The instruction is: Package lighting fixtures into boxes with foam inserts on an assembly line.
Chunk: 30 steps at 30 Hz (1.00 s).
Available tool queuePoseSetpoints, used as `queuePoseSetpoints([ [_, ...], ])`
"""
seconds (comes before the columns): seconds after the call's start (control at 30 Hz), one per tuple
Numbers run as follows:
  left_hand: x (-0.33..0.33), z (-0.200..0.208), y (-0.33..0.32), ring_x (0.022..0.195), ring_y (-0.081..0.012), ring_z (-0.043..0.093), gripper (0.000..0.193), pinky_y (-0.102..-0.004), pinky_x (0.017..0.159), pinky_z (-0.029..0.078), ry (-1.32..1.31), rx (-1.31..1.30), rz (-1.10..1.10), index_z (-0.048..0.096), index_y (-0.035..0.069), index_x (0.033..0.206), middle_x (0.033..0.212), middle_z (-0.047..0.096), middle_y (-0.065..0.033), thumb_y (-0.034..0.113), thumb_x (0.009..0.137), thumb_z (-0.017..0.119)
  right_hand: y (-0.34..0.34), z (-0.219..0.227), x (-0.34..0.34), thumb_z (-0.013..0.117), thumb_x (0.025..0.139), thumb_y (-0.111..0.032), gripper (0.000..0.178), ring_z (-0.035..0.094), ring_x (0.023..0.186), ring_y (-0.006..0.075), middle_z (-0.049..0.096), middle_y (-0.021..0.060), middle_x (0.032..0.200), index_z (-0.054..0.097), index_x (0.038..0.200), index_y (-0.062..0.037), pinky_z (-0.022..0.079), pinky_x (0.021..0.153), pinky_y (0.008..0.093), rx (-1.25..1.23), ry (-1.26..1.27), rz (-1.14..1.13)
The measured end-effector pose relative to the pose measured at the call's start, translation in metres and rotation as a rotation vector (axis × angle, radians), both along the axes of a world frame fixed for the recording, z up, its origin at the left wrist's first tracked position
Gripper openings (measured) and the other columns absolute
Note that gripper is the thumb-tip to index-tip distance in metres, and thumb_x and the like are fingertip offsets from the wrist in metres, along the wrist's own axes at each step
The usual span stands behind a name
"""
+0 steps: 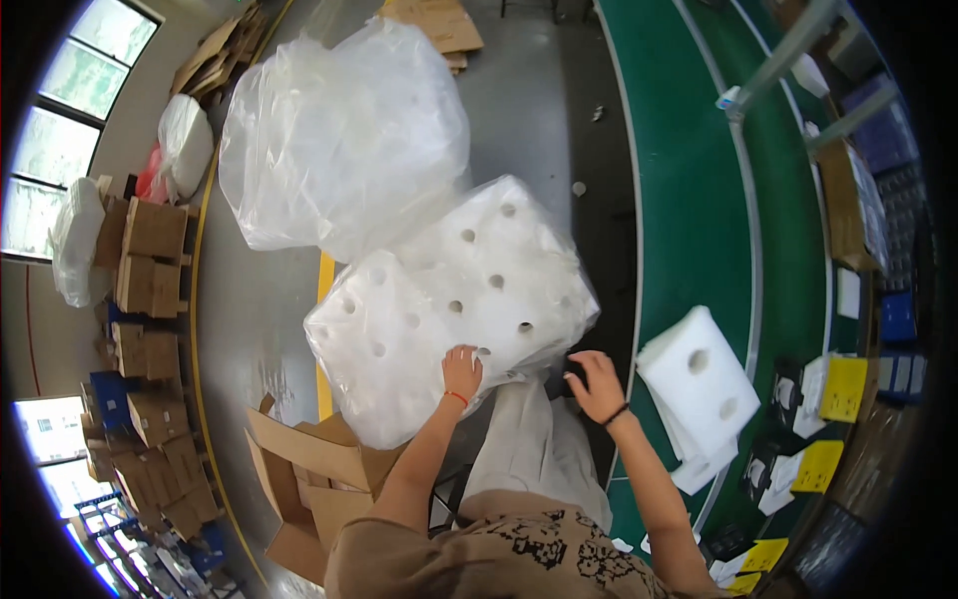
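In front of me lies a large clear plastic bag of white foam blocks (pixel 439 285) with round holes in them. My left hand (pixel 462 373) rests on its near edge, fingers laid on the plastic beside one hole. My right hand (pixel 597 387) hovers just off the bag's near right corner, fingers apart and slightly bent, with nothing in it. To the right, loose white foam pieces (pixel 711 364) with two round holes lie stacked on the green conveyor belt (pixel 689 180).
A second big bag of white foam (pixel 344 130) stands beyond the first. An open cardboard box (pixel 309 479) sits at my near left. Yellow-and-white packages (pixel 843 389) line the belt's right side. Cardboard boxes (pixel 155 230) are piled along the left wall.
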<state>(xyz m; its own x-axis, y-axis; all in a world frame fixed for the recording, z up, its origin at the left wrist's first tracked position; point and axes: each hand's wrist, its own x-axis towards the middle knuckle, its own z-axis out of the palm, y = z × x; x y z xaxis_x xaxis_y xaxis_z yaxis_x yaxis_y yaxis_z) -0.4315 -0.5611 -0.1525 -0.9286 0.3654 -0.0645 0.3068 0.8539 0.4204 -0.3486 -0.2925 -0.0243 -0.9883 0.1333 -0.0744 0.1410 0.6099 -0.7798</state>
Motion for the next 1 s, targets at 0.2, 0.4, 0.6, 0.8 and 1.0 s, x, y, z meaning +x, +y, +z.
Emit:
queuePoseSetpoints([
  [0.2,-0.011,-0.088,-0.088,0.08,-0.0354,0.054,0.025,-0.046,0.071,0.043,-0.321,-0.124,0.122,0.051,0.005,0.095,0.088,0.056,-0.0177,0.025,0.084,0.043,-0.094,-0.176,-0.065,0.059,0.077,-0.036,0.054,0.045,0.106,0.0341,0.048,0.0208,0.113,0.046,0.113,0.0012,0.037,0.09,0.0377,-0.304,-0.364,0.321],
  [0.4,0.128,-0.094,-0.15,0.085,-0.0379,0.056,0.027,-0.0464,0.073,0.047,-1.067,-0.523,-0.025,0.052,0.002,0.097,0.098,0.055,-0.0211,0.022,0.08,0.047,-0.184,-0.284,-0.128,0.057,0.07,-0.059,0.092,0.039,0.115,0.0343,0.038,0.0268,0.123,0.028,0.128,0.0061,0.035,0.094,0.0389,-0.441,-0.794,0.364],
  [0.6,0.208,-0.117,-0.219,0.103,-0.041,0.047,0.047,-0.0475,0.088,0.04,-0.972,-0.371,-0.167,0.047,0.005,0.114,0.101,0.054,-0.0213,0.021,0.071,0.059,-0.272,-0.279,-0.106,0.052,0.068,-0.066,0.1,0.044,0.104,0.0418,0.035,0.0311,0.118,0.026,0.122,0.0141,0.038,0.09,0.0423,-0.125,-0.841,0.259],
  [0.8,0.131,-0.115,-0.172,0.11,-0.0319,0.043,0.068,-0.0446,0.09,0.039,-0.921,1.093,2.092,0.029,0.009,0.13,0.124,0.041,-0.0109,0.048,0.08,0.052,-0.304,-0.312,-0.056,0.055,0.068,-0.063,0.097,0.041,0.109,0.038,0.037,0.0282,0.12,0.027,0.123,0.0115,0.037,0.091,0.041,-0.242,-0.632,0.088],
  [1.0,0.148,-0.11,-0.163,0.108,-0.0321,0.046,0.069,-0.048,0.09,0.037,-0.902,1.4,1.638,0.032,0.01,0.13,0.128,0.04,-0.0105,0.057,0.081,0.042,-0.304,-0.277,-0.075,0.067,0.059,-0.057,0.096,0.041,0.109,0.0366,0.039,0.0268,0.119,0.031,0.122,0.0063,0.036,0.091,0.0406,-0.285,-1.003,0.343],
])
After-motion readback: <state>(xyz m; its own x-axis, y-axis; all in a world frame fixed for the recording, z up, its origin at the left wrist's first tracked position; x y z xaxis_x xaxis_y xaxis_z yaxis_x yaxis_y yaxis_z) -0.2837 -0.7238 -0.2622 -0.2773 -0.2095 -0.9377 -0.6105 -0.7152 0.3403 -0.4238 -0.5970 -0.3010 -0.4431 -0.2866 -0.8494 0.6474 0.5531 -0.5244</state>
